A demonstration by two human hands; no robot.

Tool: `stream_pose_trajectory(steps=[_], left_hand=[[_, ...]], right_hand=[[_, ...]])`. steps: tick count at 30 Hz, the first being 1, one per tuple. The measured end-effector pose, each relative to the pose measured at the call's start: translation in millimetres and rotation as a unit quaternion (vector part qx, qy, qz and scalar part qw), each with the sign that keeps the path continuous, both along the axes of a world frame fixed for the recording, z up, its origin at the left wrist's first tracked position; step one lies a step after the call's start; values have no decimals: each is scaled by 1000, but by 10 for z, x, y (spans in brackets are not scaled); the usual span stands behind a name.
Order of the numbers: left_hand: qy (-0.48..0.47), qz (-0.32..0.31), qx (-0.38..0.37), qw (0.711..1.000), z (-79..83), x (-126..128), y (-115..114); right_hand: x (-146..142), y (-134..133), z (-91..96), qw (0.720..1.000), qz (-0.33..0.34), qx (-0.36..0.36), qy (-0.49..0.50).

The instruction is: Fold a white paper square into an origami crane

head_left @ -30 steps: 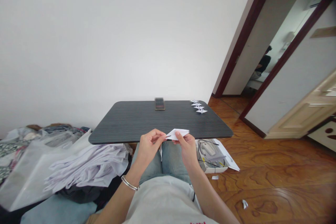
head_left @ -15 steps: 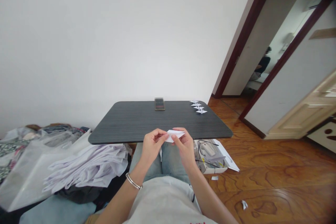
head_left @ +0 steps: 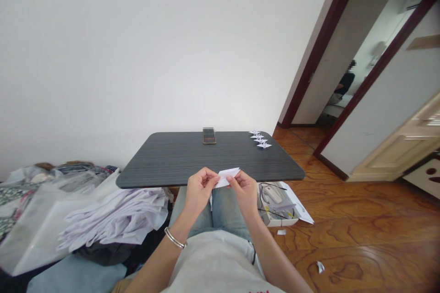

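Just over the near edge of the dark table (head_left: pixel 165 155), a small folded white paper (head_left: pixel 227 177) is held between my two hands. My left hand (head_left: pixel 200 188) pinches its left end between thumb and fingers. At the paper's right side my right hand (head_left: pixel 243 188) grips it, thumb in front and fingers partly hidden behind. Several folded white paper cranes (head_left: pixel 264 145) stand in a row at the table's far right corner.
A phone (head_left: pixel 209 136) rests at the table's back edge. Beneath the right end sits a white box (head_left: pixel 282 222) with cables. Paper scraps (head_left: pixel 320 267) lie on the wooden floor. Clothes (head_left: pixel 117 219) are heaped to the left. Another person (head_left: pixel 344 83) sits beyond the doorway.
The folded paper has turned a little in my hands, its right end now tipped up and more exposed. My right fingers have shifted down and back along it; my left hand barely moved.
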State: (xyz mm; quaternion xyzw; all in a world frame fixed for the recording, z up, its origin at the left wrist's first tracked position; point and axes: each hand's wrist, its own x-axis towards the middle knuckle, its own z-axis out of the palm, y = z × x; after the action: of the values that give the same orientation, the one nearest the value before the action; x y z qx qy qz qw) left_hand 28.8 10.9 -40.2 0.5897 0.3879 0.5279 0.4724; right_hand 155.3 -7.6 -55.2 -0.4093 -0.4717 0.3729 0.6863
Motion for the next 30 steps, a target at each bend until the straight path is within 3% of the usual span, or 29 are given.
stream_pose_trajectory(steps=[9,15,23,30], left_hand=[[-32,-54,-4,998,4,33,-22],[-56,3,15,998,42,32,-21],[-90,0,12,996,42,62,-38],[-91,-7,6,996,12,93,-46]], right_hand=[[11,24,-48,1000,14,-11,-22],[-37,-25,-19,999,-23,34,-2],[-82,-66,3,993,-30,66,-89],[-64,-26,9,1000,10,9,13]])
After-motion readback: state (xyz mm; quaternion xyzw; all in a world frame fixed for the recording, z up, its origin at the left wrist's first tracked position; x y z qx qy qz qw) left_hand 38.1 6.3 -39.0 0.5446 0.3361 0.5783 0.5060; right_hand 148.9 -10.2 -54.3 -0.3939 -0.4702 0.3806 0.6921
